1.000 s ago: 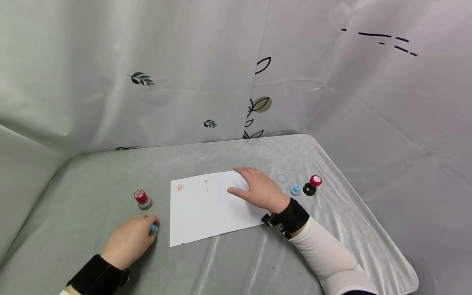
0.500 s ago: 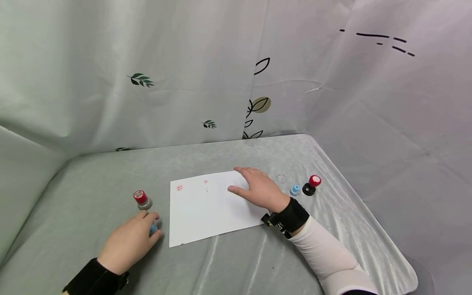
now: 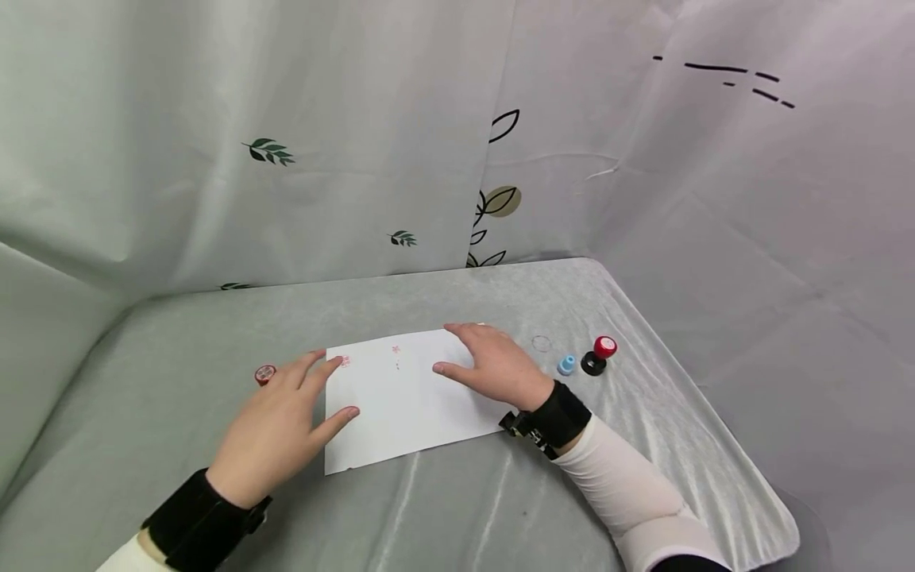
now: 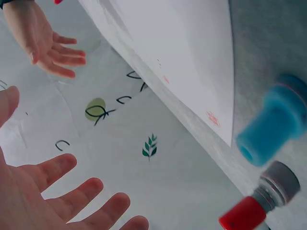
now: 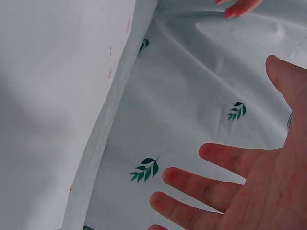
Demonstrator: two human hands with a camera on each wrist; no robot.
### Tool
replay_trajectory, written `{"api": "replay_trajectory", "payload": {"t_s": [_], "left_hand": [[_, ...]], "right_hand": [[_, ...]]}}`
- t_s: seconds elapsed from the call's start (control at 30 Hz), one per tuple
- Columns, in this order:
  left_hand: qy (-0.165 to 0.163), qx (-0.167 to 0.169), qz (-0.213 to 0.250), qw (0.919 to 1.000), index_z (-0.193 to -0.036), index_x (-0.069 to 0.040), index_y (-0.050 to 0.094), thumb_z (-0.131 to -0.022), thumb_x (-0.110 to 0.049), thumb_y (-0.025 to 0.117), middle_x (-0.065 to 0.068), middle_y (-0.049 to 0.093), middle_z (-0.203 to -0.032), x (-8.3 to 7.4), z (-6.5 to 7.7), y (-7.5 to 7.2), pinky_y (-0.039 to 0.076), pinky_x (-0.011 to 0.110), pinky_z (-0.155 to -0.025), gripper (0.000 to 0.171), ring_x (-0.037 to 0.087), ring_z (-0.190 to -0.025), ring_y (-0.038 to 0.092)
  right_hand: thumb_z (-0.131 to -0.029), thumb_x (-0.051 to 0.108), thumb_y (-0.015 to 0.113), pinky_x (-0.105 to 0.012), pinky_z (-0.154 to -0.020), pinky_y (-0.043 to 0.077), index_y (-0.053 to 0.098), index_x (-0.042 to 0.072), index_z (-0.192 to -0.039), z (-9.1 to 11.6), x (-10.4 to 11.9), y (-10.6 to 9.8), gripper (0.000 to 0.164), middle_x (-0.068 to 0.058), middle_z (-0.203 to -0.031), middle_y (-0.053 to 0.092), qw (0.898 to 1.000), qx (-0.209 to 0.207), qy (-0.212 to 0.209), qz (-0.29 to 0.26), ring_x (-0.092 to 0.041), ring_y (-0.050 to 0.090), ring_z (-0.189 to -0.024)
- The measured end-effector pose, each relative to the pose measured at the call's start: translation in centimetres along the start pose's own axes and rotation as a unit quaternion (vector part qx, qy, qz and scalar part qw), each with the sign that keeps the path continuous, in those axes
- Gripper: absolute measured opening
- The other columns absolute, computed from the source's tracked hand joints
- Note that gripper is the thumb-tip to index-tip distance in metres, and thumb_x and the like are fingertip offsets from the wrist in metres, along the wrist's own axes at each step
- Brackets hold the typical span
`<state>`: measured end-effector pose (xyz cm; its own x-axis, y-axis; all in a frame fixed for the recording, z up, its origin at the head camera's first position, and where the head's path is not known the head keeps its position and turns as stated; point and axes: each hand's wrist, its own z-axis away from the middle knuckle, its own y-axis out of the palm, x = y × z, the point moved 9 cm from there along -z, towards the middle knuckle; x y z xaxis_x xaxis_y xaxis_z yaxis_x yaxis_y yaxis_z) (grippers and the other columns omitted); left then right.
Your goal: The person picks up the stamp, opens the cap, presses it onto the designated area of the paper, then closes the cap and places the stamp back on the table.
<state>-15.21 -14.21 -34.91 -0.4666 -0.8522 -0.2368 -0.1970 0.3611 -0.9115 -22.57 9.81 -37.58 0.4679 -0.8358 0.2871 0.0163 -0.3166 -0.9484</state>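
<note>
A white sheet of paper with small red stamp prints lies on the grey cloth. My left hand holds nothing; its fingers are spread, the fingertips over the sheet's left edge. My right hand is over the sheet's right part, fingers extended and holding nothing; whether it presses on the paper is unclear. In the left wrist view a blue stamp stands beside the paper, apart from my fingers, near a red-handled stamp with a grey base. The left hand hides the blue stamp from the head view.
Right of the paper are a small light blue piece and a black stamp with a red knob. A faint ring mark shows on the cloth nearby. White patterned curtains hang behind the table.
My left hand has let go of the blue stamp, spread its fingers and moved up and right to the paper's left edge. The right hand has stayed in place over the paper.
</note>
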Motion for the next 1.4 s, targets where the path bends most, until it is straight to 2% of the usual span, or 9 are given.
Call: {"api": "replay_trajectory", "payload": {"t_s": [0.17,0.3,0.53,0.63,0.77,0.9,1.03,1.17,1.4], "left_hand": [[0.006,0.019,-0.012,0.9997,-0.136,-0.008,0.052,-0.084,-0.059,0.063,0.018,0.046,-0.137,-0.1,-0.5,0.8,0.047,0.058,-0.083,0.074,0.039,-0.115,0.047],[0.008,0.022,-0.011,0.9997,-0.137,-0.007,0.051,-0.083,-0.058,0.064,0.019,0.046,-0.137,-0.1,-0.6,1.0,0.045,0.059,-0.087,0.075,0.04,-0.116,0.045],[0.016,0.004,-0.011,0.9998,-0.137,-0.007,0.052,-0.083,-0.056,0.066,0.019,0.047,-0.135,0.0,0.0,1.1,0.046,0.058,-0.084,0.074,0.038,-0.115,0.047],[0.017,-0.005,-0.007,0.9998,-0.136,-0.008,0.053,-0.084,-0.055,0.066,0.019,0.047,-0.135,0.1,0.2,1.0,0.046,0.058,-0.083,0.071,0.038,-0.113,0.047],[0.007,-0.005,0.003,1.0,-0.135,-0.008,0.053,-0.085,-0.054,0.065,0.017,0.046,-0.136,0.4,0.4,0.9,0.044,0.058,-0.085,0.069,0.036,-0.114,0.046],[0.002,-0.005,0.006,1.0,-0.135,-0.009,0.053,-0.087,-0.054,0.062,0.015,0.045,-0.136,0.6,0.7,1.0,0.044,0.057,-0.085,0.067,0.033,-0.115,0.045],[-0.001,-0.004,0.002,1.0,-0.136,-0.01,0.053,-0.088,-0.054,0.061,0.015,0.046,-0.136,0.8,0.9,1.1,0.045,0.057,-0.085,0.066,0.033,-0.116,0.044],[-0.008,0.005,0.004,1.0,-0.136,-0.009,0.052,-0.09,-0.053,0.059,0.017,0.046,-0.136,1.0,1.0,1.2,0.043,0.059,-0.085,0.064,0.035,-0.118,0.043],[-0.011,0.017,0.007,0.9998,-0.135,-0.007,0.053,-0.092,-0.054,0.057,0.018,0.048,-0.133,1.1,0.9,1.4,0.042,0.06,-0.087,0.063,0.035,-0.118,0.044]], "right_hand": [[-0.089,0.071,0.044,-0.042,-0.103,0.037,0.044,0.015,-0.144,-0.1,0.4,0.5,0.079,-0.002,-0.137,0.052,1.0,0.005,-0.006,0.014,-0.015,0.041,-0.125],[-0.09,0.064,0.051,-0.041,-0.102,0.039,0.046,0.013,-0.143,0.3,0.1,0.6,0.074,-0.005,-0.135,0.054,1.0,0.005,-0.007,0.021,-0.017,0.043,-0.125],[-0.091,0.048,0.06,-0.042,-0.098,0.044,0.053,0.01,-0.135,1.6,-2.3,0.3,0.059,-0.007,-0.128,0.059,0.999,-0.006,0.005,0.049,-0.02,0.048,-0.119],[-0.09,0.043,0.063,-0.043,-0.091,0.047,0.058,0.007,-0.129,2.5,-4.3,-0.3,0.053,-0.01,-0.121,0.061,0.998,-0.025,0.03,0.052,-0.023,0.053,-0.111],[-0.09,0.035,0.064,-0.044,-0.078,0.051,0.063,0.004,-0.122,4.1,-7.4,-1.5,0.045,-0.014,-0.109,0.064,0.994,-0.054,0.085,0.037,-0.025,0.058,-0.095],[-0.09,0.035,0.062,-0.046,-0.066,0.052,0.063,0.004,-0.121,6.1,-10.8,-2.5,0.044,-0.014,-0.102,0.068,0.986,-0.066,0.149,0.043,-0.025,0.061,-0.083],[-0.09,0.036,0.062,-0.048,-0.055,0.051,0.063,0.003,-0.12,8.0,-13.7,-2.8,0.045,-0.015,-0.094,0.071,0.976,-0.06,0.199,0.062,-0.028,0.064,-0.074],[-0.089,0.035,0.063,-0.045,-0.052,0.05,0.064,0.001,-0.117,9.1,-15.3,-2.5,0.044,-0.014,-0.089,0.072,0.972,-0.043,0.219,0.069,-0.027,0.063,-0.067],[-0.09,0.03,0.065,-0.037,-0.049,0.047,0.065,0.004,-0.104,9.5,-16.2,-1.4,0.029,-0.005,-0.075,0.066,0.973,-0.01,0.224,0.061,-0.018,0.056,-0.058]]}}
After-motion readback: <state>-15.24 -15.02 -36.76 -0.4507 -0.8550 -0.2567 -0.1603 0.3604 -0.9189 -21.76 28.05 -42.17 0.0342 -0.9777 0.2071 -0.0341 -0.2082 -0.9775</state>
